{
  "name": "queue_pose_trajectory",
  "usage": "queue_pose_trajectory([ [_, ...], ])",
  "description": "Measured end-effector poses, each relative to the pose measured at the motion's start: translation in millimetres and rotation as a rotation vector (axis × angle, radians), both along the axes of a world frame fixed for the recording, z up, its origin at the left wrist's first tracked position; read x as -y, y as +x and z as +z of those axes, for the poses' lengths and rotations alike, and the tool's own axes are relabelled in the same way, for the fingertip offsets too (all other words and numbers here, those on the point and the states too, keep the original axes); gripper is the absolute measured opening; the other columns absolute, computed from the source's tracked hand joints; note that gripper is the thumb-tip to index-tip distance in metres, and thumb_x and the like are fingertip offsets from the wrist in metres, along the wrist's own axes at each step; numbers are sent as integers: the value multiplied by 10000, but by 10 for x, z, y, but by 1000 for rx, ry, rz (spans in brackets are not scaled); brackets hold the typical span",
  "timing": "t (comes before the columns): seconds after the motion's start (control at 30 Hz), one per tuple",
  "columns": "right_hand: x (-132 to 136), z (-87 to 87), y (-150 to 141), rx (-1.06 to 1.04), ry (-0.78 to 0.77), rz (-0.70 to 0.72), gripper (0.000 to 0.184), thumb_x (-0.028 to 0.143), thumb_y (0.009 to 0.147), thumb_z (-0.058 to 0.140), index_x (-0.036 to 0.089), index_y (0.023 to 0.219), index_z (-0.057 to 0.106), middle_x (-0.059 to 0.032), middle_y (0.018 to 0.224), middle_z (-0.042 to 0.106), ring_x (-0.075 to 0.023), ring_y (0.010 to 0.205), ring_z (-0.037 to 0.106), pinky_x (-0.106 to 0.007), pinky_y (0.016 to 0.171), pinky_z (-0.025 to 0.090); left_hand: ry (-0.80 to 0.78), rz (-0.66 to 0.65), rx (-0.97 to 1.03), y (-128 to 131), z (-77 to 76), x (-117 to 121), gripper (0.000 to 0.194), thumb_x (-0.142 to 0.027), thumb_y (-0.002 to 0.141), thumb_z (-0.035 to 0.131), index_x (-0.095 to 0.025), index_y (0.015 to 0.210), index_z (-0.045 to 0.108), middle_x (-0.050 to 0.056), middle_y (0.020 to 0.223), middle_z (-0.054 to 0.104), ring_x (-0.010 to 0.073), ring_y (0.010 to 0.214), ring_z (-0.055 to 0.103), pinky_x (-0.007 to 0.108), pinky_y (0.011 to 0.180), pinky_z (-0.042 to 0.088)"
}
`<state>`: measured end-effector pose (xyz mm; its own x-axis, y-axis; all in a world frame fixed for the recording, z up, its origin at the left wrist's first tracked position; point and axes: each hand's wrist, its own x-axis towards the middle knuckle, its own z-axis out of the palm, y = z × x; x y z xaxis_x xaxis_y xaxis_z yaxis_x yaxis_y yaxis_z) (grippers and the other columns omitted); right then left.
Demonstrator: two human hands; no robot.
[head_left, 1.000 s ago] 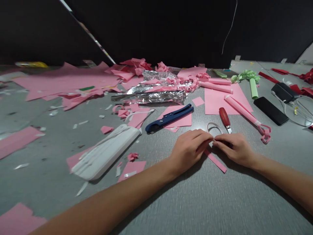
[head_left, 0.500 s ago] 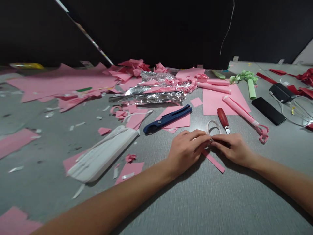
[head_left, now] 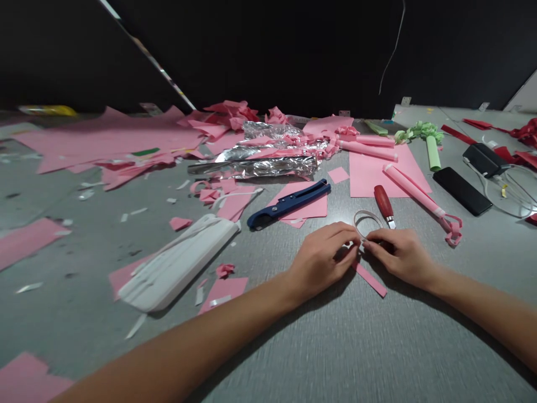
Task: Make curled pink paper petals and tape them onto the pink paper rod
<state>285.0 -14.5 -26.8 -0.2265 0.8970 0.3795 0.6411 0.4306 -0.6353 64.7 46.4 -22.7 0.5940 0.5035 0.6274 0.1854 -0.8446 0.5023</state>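
Observation:
My left hand (head_left: pixel 325 254) rests on the table with thumb and fingertips closed near a thin whitish ring of tape (head_left: pixel 356 218). Opposite it, my right hand (head_left: pixel 398 252) pinches at the near side of that ring, its thumb and forefinger together. A small white bit shows between the two sets of fingertips. A narrow pink paper strip (head_left: pixel 371 280) sticks out from under my left fingers toward me, lying on the table. Just beyond my right hand lies a knife (head_left: pixel 383 204) with a red handle and short blade. What exactly the left fingertips hold is hidden.
Blue cutters (head_left: pixel 289 204) lie on pink paper ahead of my left hand. Farther left is a white power strip (head_left: pixel 180 263). Rolled pink paper tubes (head_left: pixel 413 190), crumpled foil (head_left: pixel 260 168), a black phone (head_left: pixel 461 190) and a green paper roll (head_left: pixel 432 153) lie beyond. Paper scraps are scattered leftward.
My left thumb and forefinger have parted into a rounder pinch and shifted slightly, covering more of the pink strip's far end. My right hand has barely moved; the tape ring has tilted a little.

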Motion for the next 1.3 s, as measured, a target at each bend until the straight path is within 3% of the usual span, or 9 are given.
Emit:
queue_pose_trajectory([
  [0.17,0,-4,6,42,-16,6,250,310,1120,599,193,1040,805,-52,908,821,-188,776,750,-303,725,509,-79,-38,-8,-17,-14,14,118,-149,1035,607,-186,1034,719,76,991,819,204,890,785,325,813,641],
  [0.37,18,-2,6,134,123,37,344,313,1156,526,189,973,789,-30,781,763,-153,654,670,-295,633,432,-204,-38,17,-21,-18,-1,143,-179,1037,675,-184,1175,714,61,983,819,182,806,766,317,807,643],
  [0.57,84,25,-88,284,269,-23,405,250,1165,522,169,809,695,-1,650,669,-133,527,566,-344,584,322,-314,-25,54,30,7,0,103,-117,1017,651,-175,1022,737,38,927,803,174,823,757,293,804,607],
  [0.83,163,96,-163,355,496,-35,296,145,1137,541,162,893,710,-30,699,734,-156,545,602,-365,582,349,-360,-1,180,43,79,103,180,-44,956,611,-190,911,705,3,870,760,143,806,719,263,781,564],
  [1.07,141,58,-128,429,645,-9,175,126,1144,525,92,1133,697,-40,760,769,-164,572,639,-369,565,380,-378,45,219,76,58,180,183,-60,940,607,-193,894,723,7,866,775,151,801,726,275,784,574],
  [1.17,172,63,-133,426,685,-9,157,111,1136,531,102,1145,687,-29,768,772,-157,569,638,-362,552,392,-392,111,228,31,32,51,185,-72,913,612,-200,876,741,11,876,784,161,824,735,288,797,584],
  [1.3,188,60,-116,441,639,21,153,124,1121,555,143,1092,704,-19,777,770,-149,599,647,-348,566,407,-467,348,416,-77,-1,-277,46,-193,901,735,-197,884,777,24,847,784,174,783,744,297,771,622],
])
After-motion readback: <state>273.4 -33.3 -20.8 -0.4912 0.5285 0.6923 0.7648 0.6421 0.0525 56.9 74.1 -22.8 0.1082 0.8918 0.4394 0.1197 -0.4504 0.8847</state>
